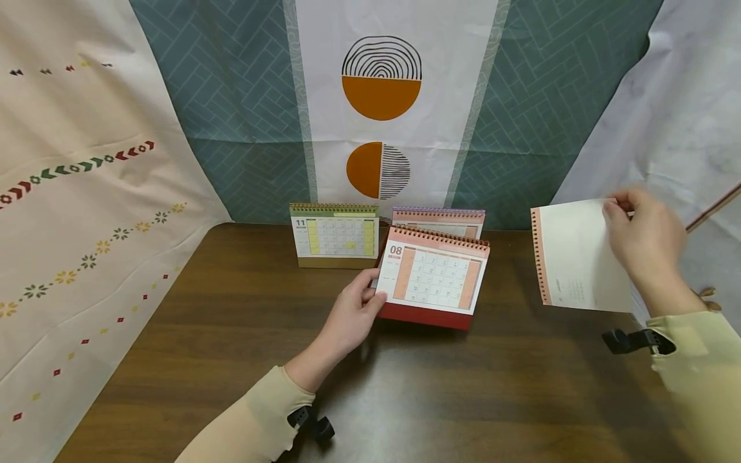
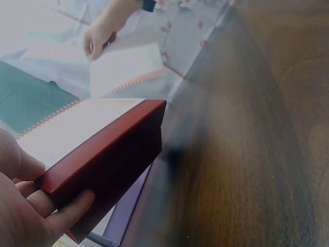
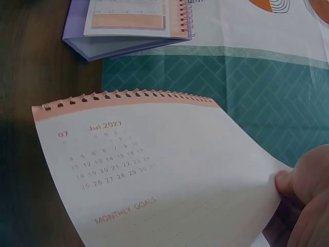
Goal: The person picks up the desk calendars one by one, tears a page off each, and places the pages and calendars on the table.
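Note:
A red-based desk calendar (image 1: 437, 273) showing page 08 is tilted in my left hand (image 1: 350, 308), whose thumb lies on its front lower left corner. In the left wrist view, fingers of that hand reach under the calendar's dark red base (image 2: 108, 149). Off to the right, my right hand (image 1: 648, 231) pinches a loose calendar page (image 1: 579, 257) by one edge. The page's punched pink edge is torn along its holes. In the right wrist view this page (image 3: 128, 164) reads "Jul.2027" and "MONTHLY GOALS".
A green-topped calendar (image 1: 336, 235) showing page 11 stands at the back of the wooden table (image 1: 231, 334). Behind the red calendar stands a purple-edged calendar (image 1: 440, 215), partly hidden. Patterned cloths (image 1: 243, 109) hang along the back and sides.

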The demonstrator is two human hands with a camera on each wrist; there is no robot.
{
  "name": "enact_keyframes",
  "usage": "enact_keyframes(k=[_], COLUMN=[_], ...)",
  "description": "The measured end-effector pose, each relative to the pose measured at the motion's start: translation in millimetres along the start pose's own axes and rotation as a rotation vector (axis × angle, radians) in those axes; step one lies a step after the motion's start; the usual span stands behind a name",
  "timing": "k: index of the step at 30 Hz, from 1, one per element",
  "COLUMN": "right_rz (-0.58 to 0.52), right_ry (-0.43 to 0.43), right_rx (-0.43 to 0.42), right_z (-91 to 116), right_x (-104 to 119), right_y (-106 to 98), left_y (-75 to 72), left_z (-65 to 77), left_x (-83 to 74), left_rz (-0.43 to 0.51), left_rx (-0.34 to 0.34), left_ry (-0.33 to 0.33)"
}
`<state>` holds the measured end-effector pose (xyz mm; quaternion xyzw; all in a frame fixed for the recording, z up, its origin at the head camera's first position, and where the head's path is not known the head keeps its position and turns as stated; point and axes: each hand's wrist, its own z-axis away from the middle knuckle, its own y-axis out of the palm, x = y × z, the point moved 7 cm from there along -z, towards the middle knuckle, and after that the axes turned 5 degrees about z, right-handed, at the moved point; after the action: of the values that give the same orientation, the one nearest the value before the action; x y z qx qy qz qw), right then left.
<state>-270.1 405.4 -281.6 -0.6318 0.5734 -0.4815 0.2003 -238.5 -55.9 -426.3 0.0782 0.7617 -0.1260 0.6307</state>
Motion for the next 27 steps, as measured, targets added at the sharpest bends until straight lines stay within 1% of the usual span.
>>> enact_keyframes(k=[8, 12, 16, 23, 27], right_rz=[0.053, 0.074, 0.083, 0.115, 0.122], right_ry=[-0.058, -0.115, -0.143, -0.175, -0.204], right_rx=[-0.006, -0.054, -0.094, -0.083, -0.096], right_z=[12, 18, 25, 34, 40], right_x=[1, 1, -1, -3, -5], right_y=[-3, -4, -5, -4, -4], left_y=[2.1, 3.7, 5.7, 7.5, 9.0], left_z=[-0.8, -0.7, -1.2, -1.6, -1.2], left_x=[-2.9, -5.8, -7.9, -9.4, -11.0], left_rz=[0.002, 0.005, 0.007, 0.003, 0.013], left_rx=[0.004, -0.001, 0.004, 0.005, 0.005], left_ry=[0.012, 0.02, 0.022, 0.022, 0.023])
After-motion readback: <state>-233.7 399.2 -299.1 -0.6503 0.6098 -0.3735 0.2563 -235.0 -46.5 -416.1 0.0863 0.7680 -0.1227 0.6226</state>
